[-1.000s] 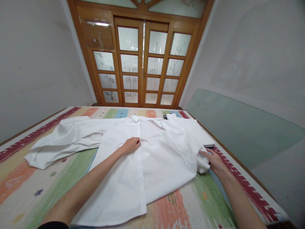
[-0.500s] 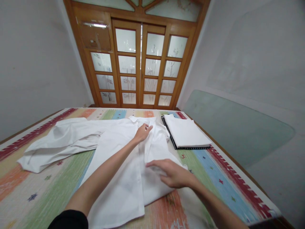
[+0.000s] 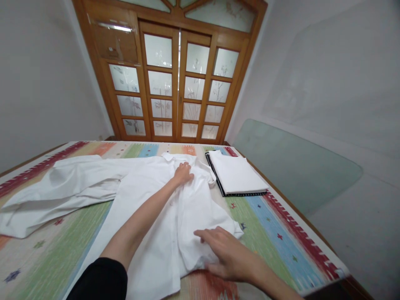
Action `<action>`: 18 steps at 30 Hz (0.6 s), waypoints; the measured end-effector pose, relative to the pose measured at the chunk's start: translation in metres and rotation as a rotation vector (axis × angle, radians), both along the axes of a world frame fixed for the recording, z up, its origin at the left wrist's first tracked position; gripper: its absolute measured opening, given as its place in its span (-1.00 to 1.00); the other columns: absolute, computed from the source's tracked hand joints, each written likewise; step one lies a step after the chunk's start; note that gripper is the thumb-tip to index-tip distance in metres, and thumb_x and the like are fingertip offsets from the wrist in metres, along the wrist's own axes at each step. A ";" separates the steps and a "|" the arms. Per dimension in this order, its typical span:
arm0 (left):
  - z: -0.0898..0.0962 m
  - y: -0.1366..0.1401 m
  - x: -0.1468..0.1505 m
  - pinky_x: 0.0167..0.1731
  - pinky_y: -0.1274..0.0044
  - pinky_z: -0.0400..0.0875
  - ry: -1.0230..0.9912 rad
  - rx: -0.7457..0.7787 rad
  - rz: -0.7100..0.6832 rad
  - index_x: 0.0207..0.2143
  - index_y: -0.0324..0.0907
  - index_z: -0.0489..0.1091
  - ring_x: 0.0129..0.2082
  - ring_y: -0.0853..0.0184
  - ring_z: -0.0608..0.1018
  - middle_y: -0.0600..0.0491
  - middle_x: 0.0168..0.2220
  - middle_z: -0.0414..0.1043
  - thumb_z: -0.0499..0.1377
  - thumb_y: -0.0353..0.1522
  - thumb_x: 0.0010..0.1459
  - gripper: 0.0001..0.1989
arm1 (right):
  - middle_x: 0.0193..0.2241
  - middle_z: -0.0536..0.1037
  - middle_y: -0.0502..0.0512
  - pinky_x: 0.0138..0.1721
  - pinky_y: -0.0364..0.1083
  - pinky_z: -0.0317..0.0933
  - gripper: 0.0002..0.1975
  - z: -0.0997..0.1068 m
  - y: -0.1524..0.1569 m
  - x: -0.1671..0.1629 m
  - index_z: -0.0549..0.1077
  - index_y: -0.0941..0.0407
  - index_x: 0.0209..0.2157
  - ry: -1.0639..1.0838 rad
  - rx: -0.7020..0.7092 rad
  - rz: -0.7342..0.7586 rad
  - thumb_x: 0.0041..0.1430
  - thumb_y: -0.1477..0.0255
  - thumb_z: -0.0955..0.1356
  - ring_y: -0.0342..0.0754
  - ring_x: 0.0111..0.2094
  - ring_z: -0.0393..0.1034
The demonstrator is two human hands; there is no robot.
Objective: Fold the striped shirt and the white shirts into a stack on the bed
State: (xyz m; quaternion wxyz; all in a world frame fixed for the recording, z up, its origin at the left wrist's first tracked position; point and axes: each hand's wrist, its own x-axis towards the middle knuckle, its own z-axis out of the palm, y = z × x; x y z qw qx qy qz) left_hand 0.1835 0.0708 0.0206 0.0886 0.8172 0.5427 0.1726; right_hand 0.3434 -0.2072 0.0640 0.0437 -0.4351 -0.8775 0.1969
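A white button-up shirt (image 3: pixel 150 216) lies spread on the patterned cloth. Its left-hand sleeve (image 3: pixel 78 179) stretches out to the left in wrinkles, while its right side (image 3: pixel 195 216) is turned inward over the body. My left hand (image 3: pixel 183 173) rests on the shirt just below the collar, thumb apart from the fingers; its fingertips are partly hidden. Low over the turned-in side is my right hand (image 3: pixel 226 254), fingers stretched out and thumb apart, slightly blurred. Whether it touches the fabric I cannot tell.
A folded stack of white cloth (image 3: pixel 239 173) over a black piece with a white-marked edge lies at the back right. The colourful striped cloth (image 3: pixel 271 221) covers the table. Behind stand wooden glazed doors (image 3: pixel 178 83); a pale green panel (image 3: pixel 293 162) is at the right wall.
The view has shifted slightly. My left hand has lowered onto the shirt below the collar. My right hand has moved nearer, and the shirt's right side lies flatter over the body.
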 end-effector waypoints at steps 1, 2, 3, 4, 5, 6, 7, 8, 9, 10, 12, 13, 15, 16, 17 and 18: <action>0.001 0.003 0.003 0.09 0.29 0.26 0.001 0.004 0.013 -0.07 -0.22 0.42 0.16 -0.01 0.28 -0.19 0.15 0.28 0.19 -0.30 0.10 -0.66 | -0.07 0.50 0.17 -0.06 -0.06 0.15 -0.49 -0.001 -0.003 0.005 0.34 0.11 0.08 -0.031 0.013 -0.043 0.04 0.46 0.36 0.07 -0.07 0.35; 0.002 0.006 0.007 0.09 0.28 0.25 -0.004 0.010 0.026 -0.11 -0.26 0.43 0.16 -0.03 0.28 -0.23 0.11 0.31 0.17 -0.27 0.12 -0.68 | -0.13 0.51 0.15 -0.11 -0.08 0.15 -0.60 -0.003 -0.007 0.008 0.40 0.11 -0.02 -0.068 0.017 -0.068 0.05 0.48 0.34 0.05 -0.11 0.37; 0.002 0.009 0.010 0.09 0.27 0.24 -0.006 0.015 0.036 -0.13 -0.28 0.43 0.15 -0.05 0.28 -0.27 0.08 0.33 0.16 -0.25 0.13 -0.68 | -0.19 0.53 0.13 -0.16 -0.10 0.15 -0.71 -0.006 -0.009 0.010 0.44 0.12 -0.13 -0.102 0.015 -0.073 0.06 0.52 0.32 0.02 -0.17 0.39; 0.002 0.011 0.013 0.09 0.27 0.24 -0.008 0.018 0.045 -0.14 -0.30 0.43 0.15 -0.05 0.27 -0.29 0.05 0.35 0.16 -0.26 0.14 -0.68 | -0.25 0.53 0.11 -0.21 -0.12 0.15 -0.78 -0.010 -0.012 0.010 0.45 0.12 -0.21 -0.126 0.009 -0.056 0.07 0.55 0.31 -0.01 -0.22 0.41; 0.001 0.014 0.016 0.09 0.27 0.23 -0.012 0.020 0.053 -0.14 -0.31 0.42 0.15 -0.06 0.27 -0.31 0.03 0.37 0.16 -0.29 0.13 -0.70 | -0.28 0.54 0.10 -0.24 -0.14 0.14 -0.82 -0.015 -0.014 0.009 0.45 0.12 -0.25 -0.132 0.007 -0.022 0.08 0.56 0.30 -0.03 -0.26 0.41; 0.001 0.016 0.018 0.08 0.28 0.23 -0.018 0.019 0.061 -0.14 -0.31 0.42 0.15 -0.05 0.28 -0.32 0.00 0.39 0.16 -0.35 0.12 -0.73 | -0.29 0.54 0.08 -0.27 -0.15 0.13 -0.84 -0.023 -0.015 0.005 0.45 0.11 -0.26 -0.124 0.013 0.025 0.09 0.55 0.30 -0.06 -0.28 0.41; 0.000 0.018 0.020 0.08 0.29 0.24 -0.026 0.016 0.069 -0.14 -0.31 0.42 0.15 -0.04 0.30 -0.31 -0.02 0.41 0.15 -0.41 0.10 -0.74 | -0.30 0.55 0.07 -0.29 -0.16 0.13 -0.86 -0.033 -0.016 -0.002 0.44 0.11 -0.25 -0.108 0.029 0.082 0.12 0.51 0.31 -0.07 -0.31 0.41; -0.001 0.020 0.021 0.06 0.30 0.26 -0.036 0.010 0.079 -0.14 -0.30 0.41 0.13 -0.03 0.33 -0.31 -0.05 0.44 0.14 -0.48 0.08 -0.74 | -0.30 0.55 0.05 -0.31 -0.17 0.13 -0.86 -0.045 -0.017 -0.010 0.44 0.10 -0.22 -0.085 0.053 0.147 0.14 0.44 0.34 -0.08 -0.32 0.41; -0.001 0.022 0.022 0.04 0.30 0.27 -0.050 0.002 0.091 -0.13 -0.30 0.40 0.10 -0.01 0.38 -0.30 -0.08 0.46 0.12 -0.52 0.05 -0.71 | -0.33 0.54 0.03 -0.34 -0.17 0.13 -0.84 -0.059 -0.017 -0.020 0.44 0.10 -0.22 -0.077 0.089 0.209 0.16 0.36 0.36 -0.09 -0.35 0.39; -0.001 0.025 0.022 0.02 0.31 0.29 -0.068 -0.005 0.104 -0.11 -0.30 0.40 0.06 0.00 0.42 -0.29 -0.10 0.47 0.11 -0.55 0.04 -0.68 | -0.40 0.53 0.00 -0.41 -0.17 0.11 -0.81 -0.074 -0.017 -0.032 0.44 0.10 -0.27 -0.088 0.135 0.266 0.16 0.27 0.38 -0.11 -0.42 0.36; 0.001 0.031 0.019 -0.03 0.34 0.33 -0.114 -0.014 0.135 -0.04 -0.28 0.36 -0.02 0.05 0.49 -0.26 -0.11 0.49 0.09 -0.57 0.04 -0.61 | -0.47 0.48 -0.04 -0.47 -0.17 0.08 -0.78 -0.100 -0.019 -0.055 0.43 0.08 -0.31 -0.069 0.271 0.286 0.21 0.20 0.36 -0.13 -0.49 0.30; 0.002 0.034 0.017 -0.04 0.37 0.33 -0.143 -0.014 0.155 0.01 -0.27 0.33 -0.03 0.07 0.51 -0.24 -0.10 0.49 0.09 -0.56 0.05 -0.57 | -0.52 0.45 -0.08 -0.51 -0.18 0.05 -0.78 -0.110 -0.019 -0.065 0.42 0.06 -0.33 -0.030 0.323 0.340 0.22 0.19 0.36 -0.15 -0.52 0.27; 0.005 0.043 0.008 -0.05 0.41 0.34 -0.208 -0.013 0.208 0.09 -0.25 0.27 -0.03 0.12 0.52 -0.20 -0.06 0.50 0.08 -0.52 0.08 -0.53 | -0.54 0.42 -0.10 -0.50 -0.18 0.08 -0.83 -0.118 -0.020 -0.076 0.41 0.02 -0.31 0.070 0.466 0.354 0.27 0.22 0.33 -0.14 -0.51 0.27; 0.007 0.047 0.002 -0.06 0.43 0.35 -0.241 -0.018 0.242 0.09 -0.25 0.26 -0.03 0.14 0.52 -0.18 -0.05 0.50 0.07 -0.49 0.09 -0.53 | -0.51 0.44 -0.09 -0.46 -0.17 0.13 -0.87 -0.117 -0.021 -0.076 0.41 0.00 -0.26 0.115 0.528 0.340 0.28 0.26 0.32 -0.12 -0.47 0.29; 0.008 0.052 -0.005 -0.08 0.45 0.36 -0.272 -0.029 0.278 0.08 -0.25 0.28 -0.03 0.16 0.53 -0.18 -0.05 0.51 0.05 -0.47 0.11 -0.56 | -0.44 0.48 -0.07 -0.39 -0.14 0.19 -0.90 -0.112 -0.021 -0.072 0.41 -0.01 -0.20 0.149 0.579 0.304 0.29 0.30 0.32 -0.10 -0.41 0.33; 0.008 0.056 -0.013 -0.10 0.47 0.37 -0.301 -0.046 0.314 0.05 -0.26 0.31 -0.04 0.17 0.54 -0.17 -0.06 0.52 0.03 -0.46 0.13 -0.59 | -0.35 0.52 -0.02 -0.31 -0.10 0.23 -0.85 -0.105 -0.021 -0.064 0.39 -0.02 -0.12 0.176 0.615 0.267 0.28 0.34 0.32 -0.06 -0.33 0.35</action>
